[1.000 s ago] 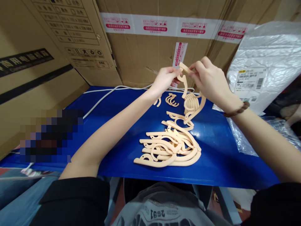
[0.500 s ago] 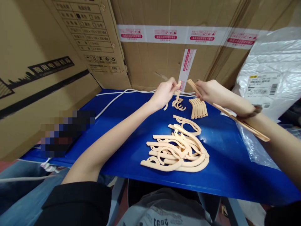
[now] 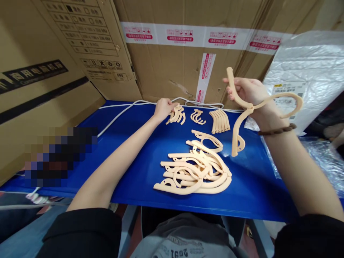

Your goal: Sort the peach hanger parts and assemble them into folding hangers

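Raised at the right, my right hand is closed on a beige hanger piece with two arms and a curved hook spreading from its joint. My left hand pinches at a small pile of curved beige parts near the back of the blue table; whether one is in its fingers is hard to see. Beside that pile lie several beige hooks and a neat row of beige arms. Nearer to me is a heap of joined beige hanger pieces, overlapping one another.
Cardboard boxes stand behind and left of the blue table. A white cable runs along its back edge. Plastic packaging lies at the right, and a blurred dark object at the left.
My left hand has moved left and down from near my right hand to the small pile of parts. My right hand has turned, so the hanger piece now shows its spread shape.
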A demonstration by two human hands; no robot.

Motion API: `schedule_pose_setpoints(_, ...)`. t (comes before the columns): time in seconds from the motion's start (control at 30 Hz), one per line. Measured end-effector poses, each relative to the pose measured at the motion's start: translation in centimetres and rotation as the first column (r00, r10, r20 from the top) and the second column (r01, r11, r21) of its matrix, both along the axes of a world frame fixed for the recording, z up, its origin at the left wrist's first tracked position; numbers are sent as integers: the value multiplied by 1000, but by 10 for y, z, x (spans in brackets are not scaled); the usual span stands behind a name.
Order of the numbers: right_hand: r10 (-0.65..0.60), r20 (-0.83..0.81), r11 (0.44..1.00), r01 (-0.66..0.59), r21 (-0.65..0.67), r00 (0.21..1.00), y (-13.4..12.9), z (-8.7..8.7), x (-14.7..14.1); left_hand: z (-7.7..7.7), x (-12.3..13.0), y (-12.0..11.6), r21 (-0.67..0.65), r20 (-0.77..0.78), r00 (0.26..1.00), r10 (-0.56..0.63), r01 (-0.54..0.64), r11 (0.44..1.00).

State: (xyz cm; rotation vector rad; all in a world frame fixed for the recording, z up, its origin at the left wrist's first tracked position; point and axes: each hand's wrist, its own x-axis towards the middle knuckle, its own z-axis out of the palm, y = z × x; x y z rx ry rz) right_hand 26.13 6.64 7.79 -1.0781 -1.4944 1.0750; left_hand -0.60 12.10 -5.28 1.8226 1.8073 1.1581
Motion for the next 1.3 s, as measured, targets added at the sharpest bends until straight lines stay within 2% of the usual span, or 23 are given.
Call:
schedule_pose_setpoints(0.1, -16, -147, 997, 4, -82, 989, 9, -1, 3, -5, 0, -2, -13, -21, 999, 42, -42, 999)
schedule_pose_setpoints(0.17, -19, -152, 995, 4, -99, 988, 13, -3, 5, -4, 2, -4, -4, -35, 994, 100, -101, 995)
schedule_pose_setpoints(0.23, -73, -147, 995, 62, -77, 987, 16, -7, 5, 3, 7, -8, 19, -23, 990, 136, -136, 991)
schedule_pose_setpoints(0.3, -158, -165, 987, 156, -24, 973, 19, -13, 4, 17, 17, -14, 6, 83, 995, 50, -50, 999)
schedule_pose_setpoints(0.33, -187, -182, 981, 193, 17, 965, 20, -17, 2, 26, 22, -18, -30, 202, 977, -76, 83, 996)
schedule_pose_setpoints(0.37, -203, -196, 973, 220, 66, 959, 21, -21, 1, 35, 28, -22, -87, 360, 910, -205, 251, 964)
schedule_pose_setpoints(0.4, -209, -198, 965, 235, 117, 958, 22, -25, 0, 45, 33, -27, -141, 497, 803, -329, 449, 882)
schedule_pose_setpoints(0.43, -212, -185, 955, 244, 169, 960, 23, -29, -1, 54, 39, -32, -175, 601, 698, -391, 592, 787)
schedule_pose_setpoints(0.47, -218, -150, 944, 247, 217, 964, 23, -32, -1, 62, 43, -37, -183, 676, 618, -402, 668, 721)
schedule_pose_setpoints(0.5, -227, -102, 935, 247, 256, 968, 23, -35, -1, 69, 47, -42, -176, 732, 559, -390, 707, 685)
schedule_pose_setpoints(0.53, -231, -47, 930, 235, 284, 972, 23, -37, -1, 73, 49, -45, -154, 773, 513, -374, 723, 673)
schedule_pose_setpoints(0.6, -213, 66, 927, 181, 328, 975, 21, -38, -1, 78, 53, -51, -93, 824, 443, -353, 721, 687)
schedule_pose_setpoints(0.7, -205, 293, 903, 65, 424, 934, 17, -38, 0, 78, 55, -54, -12, 848, 393, -356, 686, 728)
schedule_pose_setpoints(0.77, -281, 472, 860, 2, 509, 836, 13, -39, -1, 77, 57, -56, -22, 843, 422, -334, 647, 762)
schedule_pose_setpoints(0.83, -397, 595, 811, -35, 583, 699, 9, -40, -3, 76, 58, -57, -52, 831, 456, -318, 634, 772)
schedule_pose_setpoints(0.9, -493, 664, 776, -60, 627, 563, 7, -42, -6, 74, 60, -58, -55, 823, 451, -346, 669, 741)
schedule_pose_setpoints(0.97, -545, 707, 760, -90, 644, 451, 5, -44, -8, 72, 62, -58, -34, 820, 417, -393, 720, 693)
schedule_pose_setpoints(1.03, -551, 740, 762, -130, 635, 387, 4, -44, -10, 69, 64, -58, -19, 815, 393, -425, 752, 659)
schedule_pose_setpoints(1.1, -523, 769, 783, -148, 604, 367, 5, -44, -9, 65, 66, -59, -30, 795, 413, -444, 757, 652)
schedule_pose_setpoints(1.13, -498, 787, 802, -151, 578, 365, 6, -44, -8, 62, 67, -59, -51, 764, 454, -458, 751, 659)
schedule_pose_setpoints(1.17, -464, 808, 826, -154, 543, 362, 8, -43, -6, 60, 68, -59, -86, 700, 531, -477, 726, 682)
schedule_pose_setpoints(1.23, -350, 870, 887, -176, 427, 347, 15, -43, 0, 54, 70, -59, -145, 496, 714, -494, 630, 763)
schedule_pose_setpoints(1.3, -188, 929, 951, -179, 254, 320, 25, -44, 9, 48, 70, -58, -136, 259, 848, -463, 506, 852)
